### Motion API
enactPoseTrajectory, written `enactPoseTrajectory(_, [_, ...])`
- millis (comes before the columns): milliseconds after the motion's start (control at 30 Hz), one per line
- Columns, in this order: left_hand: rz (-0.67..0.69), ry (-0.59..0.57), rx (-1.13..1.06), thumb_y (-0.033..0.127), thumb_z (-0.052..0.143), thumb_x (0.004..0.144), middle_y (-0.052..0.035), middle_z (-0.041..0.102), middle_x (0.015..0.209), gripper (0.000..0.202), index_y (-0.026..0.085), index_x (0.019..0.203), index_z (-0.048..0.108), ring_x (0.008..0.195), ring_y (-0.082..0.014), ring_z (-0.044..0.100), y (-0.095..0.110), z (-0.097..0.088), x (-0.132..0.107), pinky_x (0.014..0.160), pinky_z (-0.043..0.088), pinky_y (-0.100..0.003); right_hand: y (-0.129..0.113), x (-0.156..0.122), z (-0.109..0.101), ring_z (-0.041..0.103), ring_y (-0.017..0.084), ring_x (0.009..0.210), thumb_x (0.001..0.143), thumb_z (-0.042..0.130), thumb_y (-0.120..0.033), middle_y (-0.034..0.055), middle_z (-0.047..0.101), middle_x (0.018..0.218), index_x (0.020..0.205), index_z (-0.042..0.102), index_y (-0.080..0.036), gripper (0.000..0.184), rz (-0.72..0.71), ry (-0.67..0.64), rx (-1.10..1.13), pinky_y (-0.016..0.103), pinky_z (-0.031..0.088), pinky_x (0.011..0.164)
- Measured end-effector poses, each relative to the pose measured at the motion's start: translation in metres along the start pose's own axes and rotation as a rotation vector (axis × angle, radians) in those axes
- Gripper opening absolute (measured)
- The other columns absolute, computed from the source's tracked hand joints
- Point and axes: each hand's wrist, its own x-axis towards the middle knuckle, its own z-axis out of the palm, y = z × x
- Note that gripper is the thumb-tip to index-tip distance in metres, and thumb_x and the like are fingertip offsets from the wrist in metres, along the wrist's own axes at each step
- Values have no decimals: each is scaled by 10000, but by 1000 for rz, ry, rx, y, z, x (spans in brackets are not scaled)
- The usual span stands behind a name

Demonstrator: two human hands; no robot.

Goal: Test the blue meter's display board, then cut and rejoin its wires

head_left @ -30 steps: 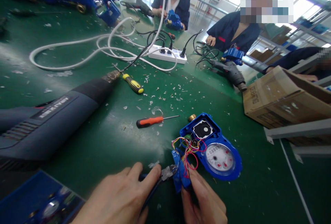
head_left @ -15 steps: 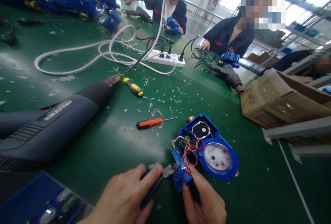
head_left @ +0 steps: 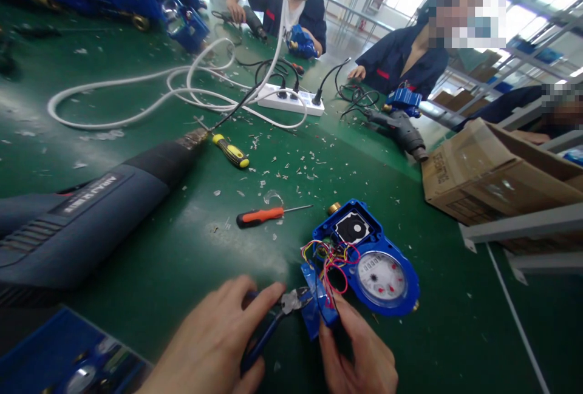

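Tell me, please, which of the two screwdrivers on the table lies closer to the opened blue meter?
The orange-handled screwdriver, its thin shaft pointing toward the blue meter. The yellow-and-black screwdriver lies farther back, beside the heat gun's nozzle.

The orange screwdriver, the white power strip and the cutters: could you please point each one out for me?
orange screwdriver (head_left: 257, 217): head view, on its orange handle.
white power strip (head_left: 291, 100): head view, on its white casing.
cutters (head_left: 289, 302): head view, on the metal head, held by the left hand (head_left: 214, 345).
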Motion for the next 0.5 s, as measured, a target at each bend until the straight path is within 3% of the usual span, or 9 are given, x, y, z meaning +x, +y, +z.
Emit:
enactPoseTrajectory(133, [1,-37,46,114,524,603,-68,580,1046,639,312,1210,511,884,-219,583,8,-6,-1,786,501,-339,0,-1,0,696,189,859,794,500,-56,89,719,970,1076,598,-112,304,1,0,1,258,557,820])
enactPoseTrajectory(333, [70,-109,59,136,518,615,-60,609,997,602,332,1184,521,837,-225,606,4,-15,8,703,522,-336,3,2,-2,695,187,858,760,528,-34,113,716,968,1075,595,-81,326,-77,-9,9,242,551,830])
enactPoseTrajectory(500, [85,-88,17,126,515,647,-31,614,937,548,340,1151,536,795,-199,614,2,-11,9,692,512,-307,2,5,-1,696,180,856,777,514,-48,116,721,945,1044,601,-79,283,-78,1,13,226,548,821])
